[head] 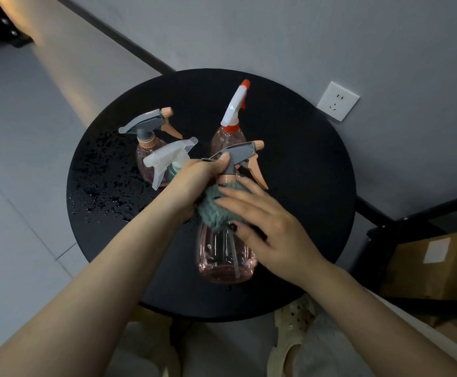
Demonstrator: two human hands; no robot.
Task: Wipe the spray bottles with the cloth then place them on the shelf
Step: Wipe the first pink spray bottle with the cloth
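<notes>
My left hand grips the grey and peach trigger head of a pink see-through spray bottle, held above the round black table. My right hand presses a teal knitted cloth against the bottle's shoulder, with fingers wrapped around it. Three other spray bottles stand on the table behind: a pink one with a grey head, one with a clear white head, and a pink one with a white and red head.
Water droplets speckle the table's left side. A black frame and a cardboard box stand at the right. A wall socket sits on the wall behind. Grey floor lies to the left; my slippered feet show below the table.
</notes>
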